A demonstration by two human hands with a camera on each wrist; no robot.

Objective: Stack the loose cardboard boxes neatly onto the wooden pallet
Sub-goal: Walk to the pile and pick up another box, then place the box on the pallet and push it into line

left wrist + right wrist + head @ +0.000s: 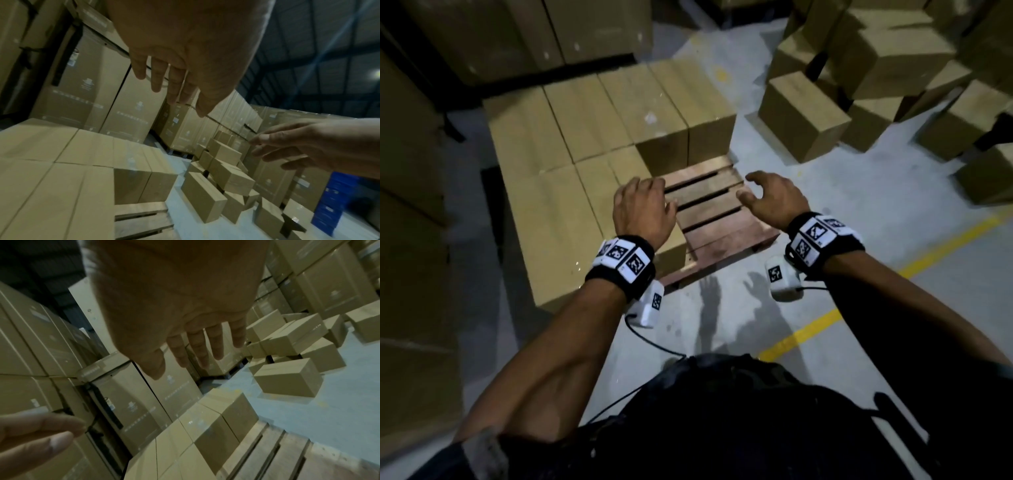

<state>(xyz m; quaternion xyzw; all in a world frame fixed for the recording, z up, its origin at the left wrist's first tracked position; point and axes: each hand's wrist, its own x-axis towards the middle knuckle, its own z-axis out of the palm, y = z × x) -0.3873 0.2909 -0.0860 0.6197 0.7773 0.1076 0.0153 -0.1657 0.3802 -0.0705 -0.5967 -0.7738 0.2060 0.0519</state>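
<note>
A wooden pallet lies on the floor, mostly covered by a layer of brown cardboard boxes; only its near right corner is bare. Both my hands hover empty above that bare corner. My left hand is over the edge of the nearest stacked box, fingers relaxed. My right hand is held over the pallet's right edge, fingers spread and loosely bent. The wrist views show the left hand and the right hand with straight fingers and nothing in them. Loose boxes lie in a heap on the floor to the right.
Tall stacks of large cartons stand behind and left of the pallet. A yellow floor line runs diagonally at the right. Blue crates stand beyond the loose heap. Grey floor separates the pallet from the heap.
</note>
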